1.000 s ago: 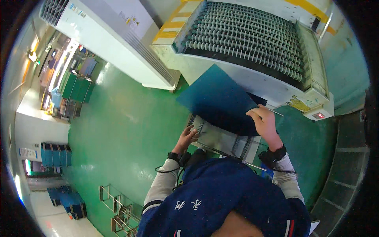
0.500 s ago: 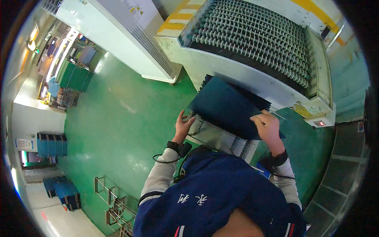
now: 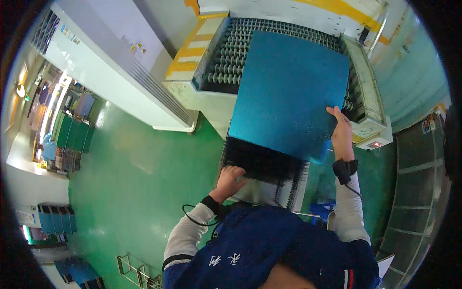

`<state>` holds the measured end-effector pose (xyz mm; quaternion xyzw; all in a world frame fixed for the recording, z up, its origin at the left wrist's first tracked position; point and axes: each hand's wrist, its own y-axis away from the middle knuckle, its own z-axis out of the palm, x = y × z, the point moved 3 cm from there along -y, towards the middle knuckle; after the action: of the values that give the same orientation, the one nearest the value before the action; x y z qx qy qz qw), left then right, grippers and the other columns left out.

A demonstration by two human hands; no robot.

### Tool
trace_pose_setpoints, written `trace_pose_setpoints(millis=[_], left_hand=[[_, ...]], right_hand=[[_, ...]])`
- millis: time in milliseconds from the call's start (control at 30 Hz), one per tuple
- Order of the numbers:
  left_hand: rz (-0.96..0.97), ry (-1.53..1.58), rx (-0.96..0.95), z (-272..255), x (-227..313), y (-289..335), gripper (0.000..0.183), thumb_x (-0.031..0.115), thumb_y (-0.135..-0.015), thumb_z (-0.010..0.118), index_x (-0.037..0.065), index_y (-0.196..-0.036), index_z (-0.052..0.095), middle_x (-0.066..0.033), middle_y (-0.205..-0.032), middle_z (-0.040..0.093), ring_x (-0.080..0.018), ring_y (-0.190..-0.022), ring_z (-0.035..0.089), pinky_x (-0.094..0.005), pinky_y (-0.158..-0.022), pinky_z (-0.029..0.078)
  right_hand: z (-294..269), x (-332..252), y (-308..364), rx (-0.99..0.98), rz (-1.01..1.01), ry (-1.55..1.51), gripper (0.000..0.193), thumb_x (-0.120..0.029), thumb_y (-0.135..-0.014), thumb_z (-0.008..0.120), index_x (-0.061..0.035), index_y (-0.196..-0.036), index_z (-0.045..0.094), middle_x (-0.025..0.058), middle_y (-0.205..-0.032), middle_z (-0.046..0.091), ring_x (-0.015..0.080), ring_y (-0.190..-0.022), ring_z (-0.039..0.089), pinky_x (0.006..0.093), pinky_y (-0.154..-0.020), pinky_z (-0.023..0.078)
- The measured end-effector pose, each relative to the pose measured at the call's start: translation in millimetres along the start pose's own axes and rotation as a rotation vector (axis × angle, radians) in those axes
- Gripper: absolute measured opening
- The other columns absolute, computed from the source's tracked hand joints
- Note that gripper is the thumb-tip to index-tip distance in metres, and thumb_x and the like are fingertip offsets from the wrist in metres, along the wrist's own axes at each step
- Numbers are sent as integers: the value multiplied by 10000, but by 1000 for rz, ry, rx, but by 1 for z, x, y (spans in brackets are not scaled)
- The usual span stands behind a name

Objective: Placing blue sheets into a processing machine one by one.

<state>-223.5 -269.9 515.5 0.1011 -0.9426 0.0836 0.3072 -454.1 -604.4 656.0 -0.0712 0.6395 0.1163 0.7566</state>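
At the bottom of the frame, nearest the viewer, is a person's navy jacket (image 3: 298,236) with pale sleeves, seen from above. A dark band circles each wrist. The left hand (image 3: 231,184), just left of centre, is loosely spread with fingers a little bent and nothing seen in it; it is close to the edge of a pale rack (image 3: 299,185), but whether it touches cannot be told. Dark sheets (image 3: 260,156) stand close together in the rack. Right of centre, the right hand (image 3: 341,135) holds the right edge of a large, shiny blue panel (image 3: 291,96), fingers closed at its rim. The panel fills the upper middle of the frame, tilted slightly, its far part over the rows of rollers (image 3: 224,67) of a white machine (image 3: 211,103), its near edge above the dark sheets. Whether it rests on the rollers is unclear. Yellow stripes mark the machine's left side. Beyond the green floor (image 3: 130,188), a tall white unit (image 3: 115,67) stands at upper left, and blue stacks (image 3: 57,220) sit at the left edge.
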Motion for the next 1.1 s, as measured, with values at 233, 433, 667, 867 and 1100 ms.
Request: trace_pose_setpoints(millis=[233,433,667,867,1100], left_hand=[[143,-25,-297,15,-7,-3,286,257,-764,677,69,-977,646,-134,-961,639,-338,-950,588,-458,-805,491],[177,-56,-483,36,-18,-26,267,285,-850,533,119,-1011,666,-122,-955,656,-341,-905,621,-451,-792,508],[165,-163,-729,55,-27,-25,275,272,-883,513,138,-1087,639,-113,-943,659,-345,-865,638,-470,-711,524],[228,-190,-747,69,-29,-31,247,266,-900,492,138,-1050,640,-105,-911,659,-340,-854,637,-466,-703,523],[172,-155,-633,-2,13,-43,198,198,-870,507,128,-951,674,-111,-916,674,-325,-859,649,-448,-715,529]], right_hand=[[33,48,-77,-56,20,-307,383,-44,-890,461,-75,-1243,605,24,-1045,633,133,-804,555,263,-703,448],[59,101,-151,-30,154,-352,420,29,-895,412,-30,-1294,528,100,-1165,580,202,-999,557,385,-958,425],[137,36,-137,-414,343,7,357,-68,-884,517,-10,-1236,538,143,-1108,627,235,-880,645,366,-826,513],[121,38,-161,-240,-381,1183,383,-262,-880,571,-115,-1233,583,161,-1264,551,333,-1081,565,455,-881,459],[134,44,-173,-223,-678,1415,508,-408,-884,566,-127,-1303,514,169,-1393,439,374,-1279,408,520,-1021,348]])
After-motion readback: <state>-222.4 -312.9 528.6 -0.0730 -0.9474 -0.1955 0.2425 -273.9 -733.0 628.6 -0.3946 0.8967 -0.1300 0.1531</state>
